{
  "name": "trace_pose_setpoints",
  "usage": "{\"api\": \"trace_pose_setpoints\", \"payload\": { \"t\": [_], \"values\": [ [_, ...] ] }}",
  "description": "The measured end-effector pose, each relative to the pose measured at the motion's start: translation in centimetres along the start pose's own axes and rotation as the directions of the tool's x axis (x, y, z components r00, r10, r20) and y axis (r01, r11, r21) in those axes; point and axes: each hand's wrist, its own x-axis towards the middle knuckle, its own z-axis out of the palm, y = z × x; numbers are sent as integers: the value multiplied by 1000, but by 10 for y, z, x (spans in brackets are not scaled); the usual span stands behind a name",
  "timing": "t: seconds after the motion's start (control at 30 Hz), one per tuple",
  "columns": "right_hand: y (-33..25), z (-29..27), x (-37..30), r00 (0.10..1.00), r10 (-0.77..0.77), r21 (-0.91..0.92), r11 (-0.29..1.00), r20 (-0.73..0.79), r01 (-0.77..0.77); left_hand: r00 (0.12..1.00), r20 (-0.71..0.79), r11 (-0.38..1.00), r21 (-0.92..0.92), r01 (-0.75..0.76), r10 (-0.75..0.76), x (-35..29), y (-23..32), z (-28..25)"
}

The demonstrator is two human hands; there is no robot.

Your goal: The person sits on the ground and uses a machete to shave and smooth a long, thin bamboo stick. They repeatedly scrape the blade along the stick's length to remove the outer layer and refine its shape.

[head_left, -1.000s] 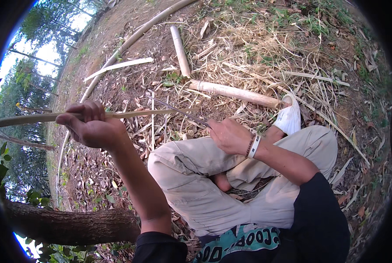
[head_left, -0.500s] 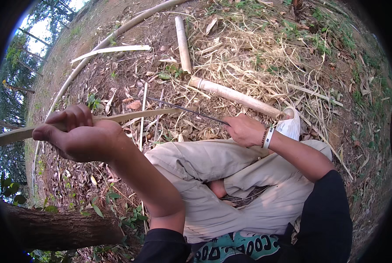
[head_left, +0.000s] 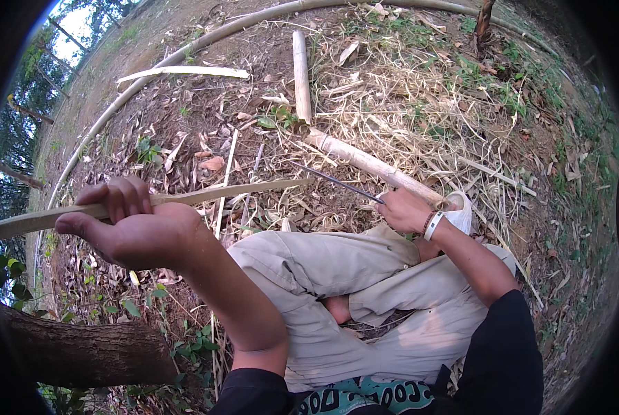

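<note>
My left hand [head_left: 126, 221] is raised at the left, its fingers wrapped round a long pale bamboo strip [head_left: 226, 191]. The strip runs from the left edge of view to a free end near the middle. My right hand [head_left: 405, 209], in front of my bent knee, grips a knife [head_left: 340, 183] with a thin dark blade; its handle is hidden in my fingers. The blade slants up and left, its outer part close to the strip's free end. Whether they touch, I cannot tell. Beyond the right hand a bamboo pole piece [head_left: 372, 160] lies on the ground.
My crossed legs in beige trousers [head_left: 323, 263] fill the lower middle. Curly shavings [head_left: 448, 131] litter the ground ahead. Farther off lie a short bamboo piece [head_left: 301, 76], a split pale strip [head_left: 185, 71] and a long curved pole [head_left: 213, 36]. A tree trunk [head_left: 88, 346] is at lower left.
My right hand and the knife have moved right and slightly nearer me, so the blade no longer reaches far past the strip's end. The left hand keeps its hold. The view has shifted a little.
</note>
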Motion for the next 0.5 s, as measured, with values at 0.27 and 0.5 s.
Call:
{"api": "trace_pose_setpoints", "payload": {
  "t": [0.27, 0.5],
  "values": [
    [20, 12, 12, 982, -77, -2, 997, -170, 78, 1000, 6, 961, -276, -21, 23, -8, 17, 1],
    [9, -69, -34, 847, 388, 927, 243, -363, 286, 948, 154, 862, -397, 317, -278, -24, -37, -6]
  ]
}}
